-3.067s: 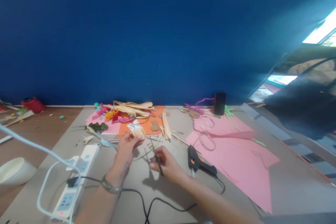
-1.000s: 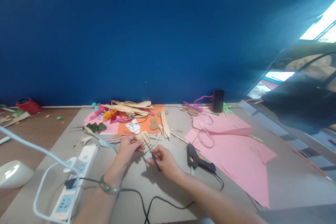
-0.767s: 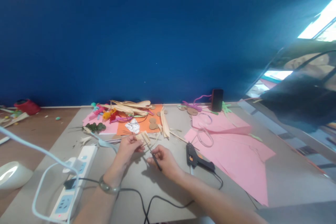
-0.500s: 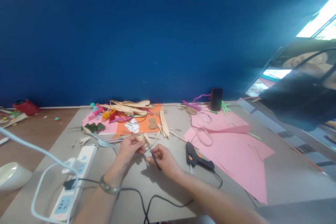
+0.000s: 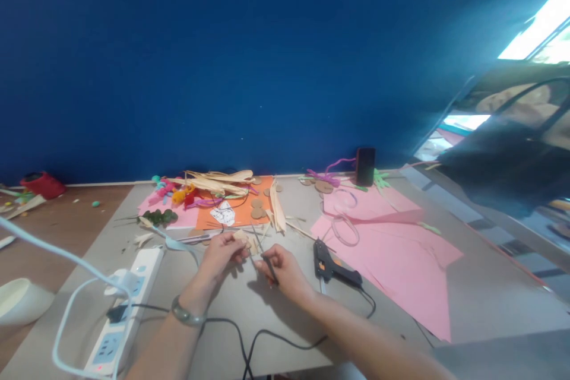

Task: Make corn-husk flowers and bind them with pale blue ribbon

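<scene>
My left hand (image 5: 224,255), a bracelet on its wrist, pinches a small pale piece of dried husk (image 5: 243,236), which looks like corn husk. In my right hand (image 5: 285,270) are dark-handled scissors (image 5: 269,269), their blades spread apart beside the husk. Longer husk strips (image 5: 218,181) lie in a bundle at the back, and one more strip (image 5: 278,211) rests just beyond my hands. Small brown discs (image 5: 257,209) sit on an orange sheet (image 5: 244,221), near a white speckled paper piece (image 5: 222,214).
To the right are a black glue gun (image 5: 329,264), pink paper (image 5: 401,261) and an upright phone (image 5: 365,166). A power strip (image 5: 142,267) with cords lies left, near a white bowl (image 5: 27,301). Black cable (image 5: 285,338) crosses the front. A blue partition (image 5: 267,59) stands behind.
The scissors' blades have spread apart, and my right hand has shifted slightly to the right with them. My left hand keeps hold of the husk in nearly the same place.
</scene>
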{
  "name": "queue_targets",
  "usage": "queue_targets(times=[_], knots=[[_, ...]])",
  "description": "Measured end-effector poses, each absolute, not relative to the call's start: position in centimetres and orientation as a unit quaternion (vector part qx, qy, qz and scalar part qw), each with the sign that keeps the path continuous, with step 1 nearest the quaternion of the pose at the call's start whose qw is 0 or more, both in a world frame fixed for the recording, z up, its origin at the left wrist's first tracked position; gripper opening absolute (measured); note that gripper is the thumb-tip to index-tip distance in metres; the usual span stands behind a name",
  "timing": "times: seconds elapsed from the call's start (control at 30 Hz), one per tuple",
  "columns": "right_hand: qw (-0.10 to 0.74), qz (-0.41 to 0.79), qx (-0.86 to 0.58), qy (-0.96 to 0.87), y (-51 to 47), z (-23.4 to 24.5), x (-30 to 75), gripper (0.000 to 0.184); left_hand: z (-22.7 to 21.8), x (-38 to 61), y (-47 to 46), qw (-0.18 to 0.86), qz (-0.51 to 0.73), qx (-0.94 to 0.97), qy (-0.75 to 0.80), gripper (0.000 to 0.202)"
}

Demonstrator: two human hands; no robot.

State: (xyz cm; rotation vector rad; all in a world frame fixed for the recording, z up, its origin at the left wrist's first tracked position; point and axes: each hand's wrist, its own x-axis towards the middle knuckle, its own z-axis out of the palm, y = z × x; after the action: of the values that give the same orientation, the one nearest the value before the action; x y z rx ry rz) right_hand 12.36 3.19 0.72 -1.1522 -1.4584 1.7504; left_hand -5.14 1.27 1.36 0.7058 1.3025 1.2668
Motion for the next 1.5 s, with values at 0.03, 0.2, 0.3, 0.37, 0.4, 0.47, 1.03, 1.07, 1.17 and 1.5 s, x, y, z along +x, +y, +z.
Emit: queue_targets(times=[0.03,0.2,0.3,0.37,0.4,0.47,1.03,1.07,1.17,1.5], knots=[[0.29,0.659,-0.427,-0.547,3.2,1.0,12.5,0.051,1.5,-5.2,1.3,0.56,0.553,0.292,0.543,0.024],[0.263,0.665,-0.404,-0.57,3.1,1.8,13.1,0.05,2.3,-5.8,1.4,0.539,0.611,0.258,0.519,0.025],[0.236,0.662,-0.397,-0.591,3.1,1.8,13.2,0.048,2.2,-6.0,1.3,0.53,0.614,0.259,0.524,0.024],[0.222,0.657,-0.392,-0.605,3.1,1.7,13.2,0.047,2.1,-6.0,1.3,0.531,0.607,0.261,0.531,0.026],[0.22,0.655,-0.39,-0.609,3.1,1.7,13.1,0.046,2.1,-5.9,1.2,0.531,0.605,0.26,0.534,0.027],[0.218,0.655,-0.385,-0.612,3.1,1.6,13.0,0.047,2.2,-5.8,1.2,0.527,0.607,0.254,0.538,0.028],[0.223,0.671,-0.394,-0.587,3.3,1.1,11.9,0.047,2.6,-5.4,1.0,0.545,0.6,0.239,0.535,0.028],[0.225,0.672,-0.394,-0.585,3.3,1.2,11.9,0.047,2.6,-5.4,1.0,0.544,0.599,0.241,0.536,0.028],[0.234,0.684,-0.387,-0.573,3.3,1.3,11.8,0.048,2.5,-5.3,1.0,0.539,0.597,0.244,0.542,0.027],[0.24,0.702,-0.389,-0.546,3.2,1.4,11.7,0.054,2.4,-5.3,1.0,0.54,0.587,0.249,0.55,0.027]])
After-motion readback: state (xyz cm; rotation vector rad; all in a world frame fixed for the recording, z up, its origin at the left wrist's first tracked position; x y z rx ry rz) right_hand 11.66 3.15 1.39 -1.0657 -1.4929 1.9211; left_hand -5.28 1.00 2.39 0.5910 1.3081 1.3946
